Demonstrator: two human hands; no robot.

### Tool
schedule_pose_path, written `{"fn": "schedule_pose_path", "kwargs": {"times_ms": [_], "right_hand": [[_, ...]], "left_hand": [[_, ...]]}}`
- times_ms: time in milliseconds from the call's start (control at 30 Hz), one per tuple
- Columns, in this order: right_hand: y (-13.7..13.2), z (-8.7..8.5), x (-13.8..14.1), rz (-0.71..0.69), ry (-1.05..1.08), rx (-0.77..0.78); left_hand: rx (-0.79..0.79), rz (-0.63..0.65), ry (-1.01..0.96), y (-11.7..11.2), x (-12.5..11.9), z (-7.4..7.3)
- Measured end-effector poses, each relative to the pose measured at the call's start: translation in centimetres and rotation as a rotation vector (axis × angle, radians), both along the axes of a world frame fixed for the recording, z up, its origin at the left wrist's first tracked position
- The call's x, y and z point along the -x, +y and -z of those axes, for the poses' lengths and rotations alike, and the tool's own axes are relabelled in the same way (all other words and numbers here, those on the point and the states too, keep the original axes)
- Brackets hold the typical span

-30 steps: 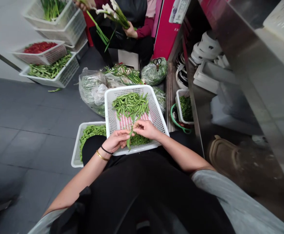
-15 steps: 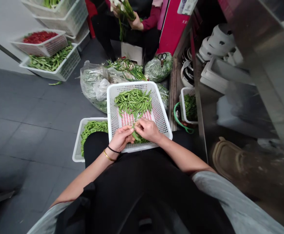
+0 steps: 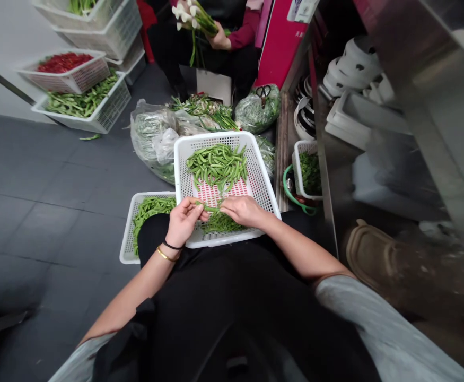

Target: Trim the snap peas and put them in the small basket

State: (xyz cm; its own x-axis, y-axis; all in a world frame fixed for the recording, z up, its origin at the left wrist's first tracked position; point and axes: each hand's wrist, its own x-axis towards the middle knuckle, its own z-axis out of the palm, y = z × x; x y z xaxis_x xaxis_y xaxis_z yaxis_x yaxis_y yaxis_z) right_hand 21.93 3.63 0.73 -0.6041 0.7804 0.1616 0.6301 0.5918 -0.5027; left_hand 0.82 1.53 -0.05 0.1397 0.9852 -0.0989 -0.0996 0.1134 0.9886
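Observation:
A white perforated basket (image 3: 263,180) rests on my lap, with a heap of green bean pods (image 3: 218,164) at its far end and a smaller heap near my hands. My left hand (image 3: 182,220) and my right hand (image 3: 243,209) both pinch one green pod (image 3: 210,208) stretched level between them above the basket's near part. On the floor to my left, a second white basket (image 3: 130,233) holds more green pods.
Plastic bags of greens (image 3: 156,140) lie beyond the lap basket. Stacked white baskets with red chillies (image 3: 62,62) and green beans stand at the far left. A seated person (image 3: 232,37) opposite holds long-stemmed white flowers. Steel shelving with white dishes (image 3: 351,69) runs along the right.
My hands have drawn apart slightly, and the pod between them now lies level where it hung down a second ago. The person opposite has shifted the flowers.

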Motion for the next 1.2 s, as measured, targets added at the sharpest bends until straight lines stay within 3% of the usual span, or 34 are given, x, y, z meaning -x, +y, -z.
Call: {"fn": "schedule_pose_path", "kwargs": {"times_ms": [267,400,500,600,667,733,800,867,933,1000,1100,1200], "right_hand": [[-1.6,2.2,2.0,0.026,0.111,-0.147],[-1.8,2.5,2.6,0.090,0.207,-0.176],[-1.5,2.3,2.4,0.119,0.183,-0.274],[-1.3,2.4,1.2,0.157,0.105,-0.265],[-0.7,2.5,-0.2,0.138,0.046,-0.125],[0.7,2.7,-1.7,0.068,-0.081,0.128],[3.1,3.1,-2.7,0.020,-0.262,0.401],[6.1,4.1,-2.5,0.107,-0.399,0.521],[8.9,5.6,-1.2,0.379,-0.439,0.382],[11.1,7.2,0.5,0.549,-0.462,0.389],[12.6,8.7,1.7,0.611,-0.425,0.464],[11.9,8.5,0.8,0.640,-0.348,0.470]], "left_hand": [[0.084,0.366,0.229,-0.9,-0.3,0.5],[0.299,0.447,-0.069,-0.5,-1.2,0.6],[0.461,0.273,-0.426,0.0,-1.6,1.2],[0.506,-0.012,-0.538,0.9,-1.0,2.1],[0.447,-0.195,-0.493,1.7,0.1,2.7],[0.384,-0.302,-0.460,2.5,1.5,3.0],[0.385,-0.277,-0.481,3.2,2.5,3.2],[0.423,-0.203,-0.530,3.5,3.0,3.1],[0.465,-0.134,-0.587,3.5,2.9,2.8],[0.501,-0.065,-0.636,3.2,2.4,2.6],[0.550,0.027,-0.612,2.5,2.1,2.5],[0.575,0.039,-0.508,1.9,2.0,2.8]]}}
